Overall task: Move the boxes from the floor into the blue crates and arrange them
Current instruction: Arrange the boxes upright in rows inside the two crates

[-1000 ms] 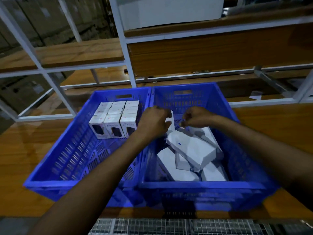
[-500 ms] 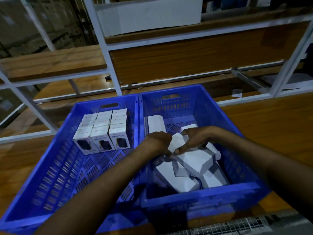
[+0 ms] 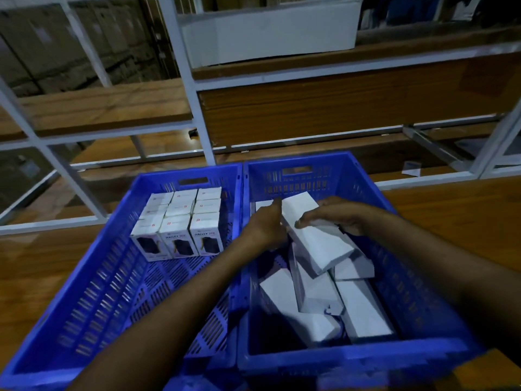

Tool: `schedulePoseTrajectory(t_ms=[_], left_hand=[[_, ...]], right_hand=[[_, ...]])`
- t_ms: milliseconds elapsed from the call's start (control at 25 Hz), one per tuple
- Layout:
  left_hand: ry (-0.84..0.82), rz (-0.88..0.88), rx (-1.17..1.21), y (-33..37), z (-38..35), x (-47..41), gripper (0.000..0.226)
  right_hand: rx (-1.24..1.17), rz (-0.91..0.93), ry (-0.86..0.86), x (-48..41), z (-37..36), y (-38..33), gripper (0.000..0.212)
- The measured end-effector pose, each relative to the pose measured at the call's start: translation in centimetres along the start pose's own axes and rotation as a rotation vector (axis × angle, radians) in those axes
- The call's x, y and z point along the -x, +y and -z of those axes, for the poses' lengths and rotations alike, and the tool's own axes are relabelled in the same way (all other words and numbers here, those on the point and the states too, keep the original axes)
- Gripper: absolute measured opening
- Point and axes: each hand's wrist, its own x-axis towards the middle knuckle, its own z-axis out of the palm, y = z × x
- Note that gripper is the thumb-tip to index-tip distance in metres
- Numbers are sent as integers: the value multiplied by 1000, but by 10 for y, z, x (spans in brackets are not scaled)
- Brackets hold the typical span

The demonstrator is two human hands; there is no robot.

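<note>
Both hands on one white box (image 3: pixel 315 235) in the right blue crate (image 3: pixel 363 359).
Left hand (image 3: pixel 266 225) and right hand (image 3: pixel 335 214) gripped it, tilted, nr the crate's far edge, atop loose boxes (image 3: pixel 298 300). Left blue crate (image 3: pixel 70 328) held upright boxes (image 3: pixel 180 224) at its far edge.

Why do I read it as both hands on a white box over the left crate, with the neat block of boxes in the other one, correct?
Wrong crate. The head view shows both hands, left and right, on the white box over the right crate. The neat block of boxes stands in the left crate.
</note>
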Motion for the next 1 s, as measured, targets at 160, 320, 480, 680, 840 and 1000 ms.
schedulePoseTrajectory(t_ms=[160, 320, 480, 680, 840, 1000], left_hand=[[94, 49, 238, 8, 11, -7, 38], [117, 126, 385, 6, 10, -19, 35], [55, 199, 439, -1, 3, -30, 49], [-45, 226, 479, 5, 4, -32, 83], [-66, 219, 452, 5, 3, -38, 81], [-43, 228, 407, -3, 2, -48, 86]], right_hand=[[-231, -17, -57, -12, 1, -8, 49], [-419, -77, -156, -29, 2, -16, 50], [-536, -72, -146, -47, 1, -25, 39], [-597, -59, -114, -56, 3, -35, 20], [-613, -74, -104, -60, 6, -36, 29], [-596, -70, -140, -61, 9, -34, 30]])
